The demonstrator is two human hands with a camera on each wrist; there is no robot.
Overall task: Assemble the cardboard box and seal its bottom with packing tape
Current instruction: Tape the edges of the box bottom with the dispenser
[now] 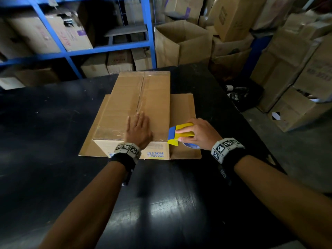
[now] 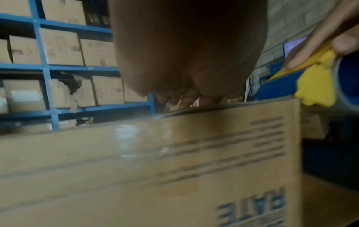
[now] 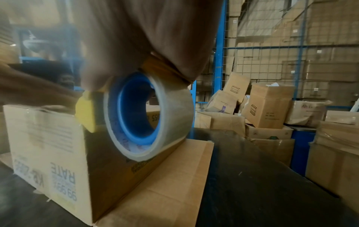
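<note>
Table (image 1: 53, 132) dark, glossy; boxes (image 1: 179, 44) behind.

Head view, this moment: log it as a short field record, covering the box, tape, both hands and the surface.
box: cardboard box upside down on the black table, its flaps splayed flat on the table
seam: tape already along the centre seam and across the near edge
left hand: left hand flat on the box top near the near edge
right hand: right hand grips the tape dispenser at the box's near right corner
roll: clear tape on a blue core
surroundings: blue shelving, stacked cartons
</note>
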